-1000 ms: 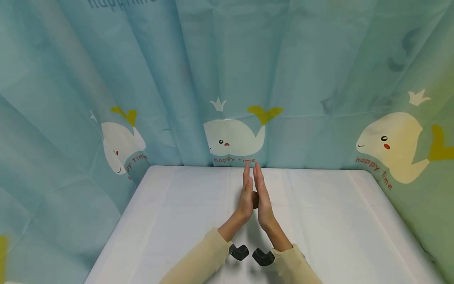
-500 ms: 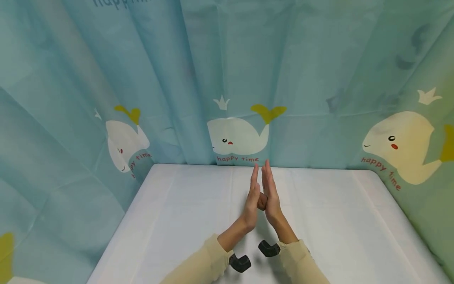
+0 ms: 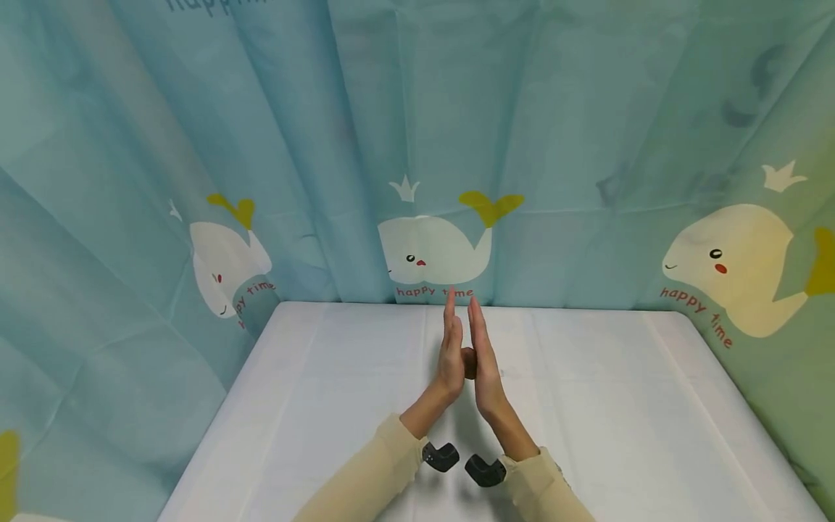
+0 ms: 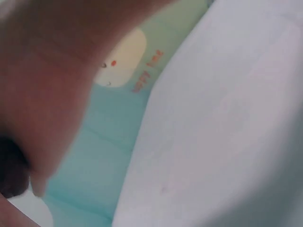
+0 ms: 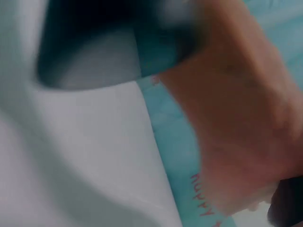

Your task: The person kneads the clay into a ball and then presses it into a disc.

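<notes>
Brown lump point(image 3: 469, 362) | pressed between flat palms of left hand point(image 3: 451, 355) and right hand point(image 3: 483, 362), fingers straight | above white desk point(image 3: 620, 406)

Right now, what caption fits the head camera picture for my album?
Two flat hands, left hand and right hand, press a small brown lump between their palms above a white table.

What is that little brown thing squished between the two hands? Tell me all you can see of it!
Only a small part of the brown lump shows. It looks rounded, dull and reddish brown, maybe soft like clay, though that is hard to tell. It sits above the white table, pressed between the flat palms of the left hand and the right hand, whose straight fingers point up and away. Both palms touch it and hide the rest.
</notes>
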`<action>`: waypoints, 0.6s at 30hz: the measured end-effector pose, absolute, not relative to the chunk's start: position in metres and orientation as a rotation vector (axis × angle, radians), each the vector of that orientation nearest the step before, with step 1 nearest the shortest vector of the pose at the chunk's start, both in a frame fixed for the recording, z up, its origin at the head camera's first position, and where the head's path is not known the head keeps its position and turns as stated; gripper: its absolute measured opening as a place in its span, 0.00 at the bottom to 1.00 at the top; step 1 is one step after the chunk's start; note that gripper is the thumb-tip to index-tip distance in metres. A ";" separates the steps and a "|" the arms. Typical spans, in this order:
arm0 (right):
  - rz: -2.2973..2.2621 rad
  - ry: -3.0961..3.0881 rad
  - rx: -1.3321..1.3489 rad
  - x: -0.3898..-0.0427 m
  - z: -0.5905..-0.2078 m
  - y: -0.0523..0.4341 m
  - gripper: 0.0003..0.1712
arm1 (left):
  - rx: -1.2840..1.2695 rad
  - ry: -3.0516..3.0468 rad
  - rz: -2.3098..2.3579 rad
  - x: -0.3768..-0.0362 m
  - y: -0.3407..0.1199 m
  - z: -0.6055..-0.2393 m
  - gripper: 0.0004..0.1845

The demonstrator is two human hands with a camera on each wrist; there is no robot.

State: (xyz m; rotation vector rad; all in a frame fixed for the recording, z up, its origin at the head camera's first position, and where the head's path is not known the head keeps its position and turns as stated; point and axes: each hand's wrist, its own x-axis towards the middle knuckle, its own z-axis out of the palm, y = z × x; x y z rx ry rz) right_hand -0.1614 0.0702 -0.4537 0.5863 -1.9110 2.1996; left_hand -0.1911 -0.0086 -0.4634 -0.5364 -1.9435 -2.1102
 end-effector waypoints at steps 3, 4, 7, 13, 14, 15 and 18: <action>2.170 -1.939 0.563 -0.162 -0.453 0.072 0.33 | -0.548 -1.962 -2.112 -0.190 -0.008 -0.469 0.31; 2.159 -1.948 0.556 -0.163 -0.453 0.072 0.33 | -0.555 -1.968 -2.119 -0.189 -0.007 -0.471 0.31; 2.125 -1.978 0.539 -0.167 -0.455 0.076 0.33 | -0.576 -1.988 -2.176 -0.183 -0.006 -0.473 0.31; 2.164 -1.979 0.499 -0.176 -0.460 0.085 0.32 | -0.638 -1.998 -2.240 -0.171 -0.003 -0.470 0.31; 2.174 -1.981 0.502 -0.177 -0.461 0.086 0.32 | -0.640 -1.993 -2.239 -0.170 -0.002 -0.468 0.31; 2.184 -1.985 0.501 -0.178 -0.462 0.087 0.32 | -0.637 -1.988 -2.234 -0.169 -0.002 -0.467 0.31; 2.230 -1.970 0.512 -0.179 -0.467 0.088 0.32 | -0.623 -1.963 -2.230 -0.168 -0.002 -0.463 0.31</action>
